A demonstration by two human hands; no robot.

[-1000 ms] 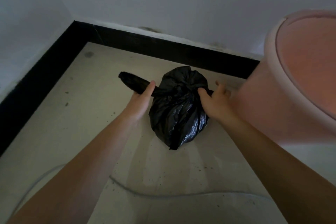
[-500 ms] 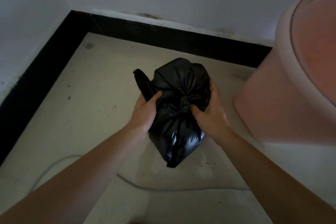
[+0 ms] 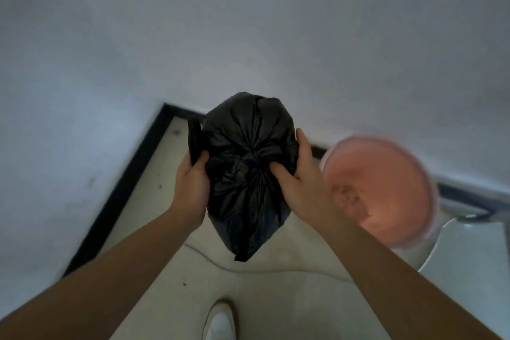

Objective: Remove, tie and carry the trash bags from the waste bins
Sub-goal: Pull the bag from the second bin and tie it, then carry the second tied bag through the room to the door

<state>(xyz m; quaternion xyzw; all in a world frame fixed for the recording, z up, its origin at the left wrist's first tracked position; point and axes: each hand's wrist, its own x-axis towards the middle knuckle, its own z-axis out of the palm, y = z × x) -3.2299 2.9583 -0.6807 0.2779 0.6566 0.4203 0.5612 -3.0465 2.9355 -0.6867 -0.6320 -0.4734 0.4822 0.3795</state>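
A knotted black trash bag hangs in the air in front of me, held between both hands well above the floor. My left hand grips its left side and pinches a loose black tail of plastic that sticks up. My right hand clasps the right side, thumb pressed near the knot. A round pink waste bin stands on the floor to the right, seen from above and blurred, with no bag in it.
White walls meet in a corner ahead, with a black skirting strip along the pale floor. A white shoe shows at the bottom. A thin cable lies across the floor. A white curved object sits behind the bin.
The bag has left the floor and risen with both hands on it. The view has climbed higher, so the bin now appears smaller and from above.
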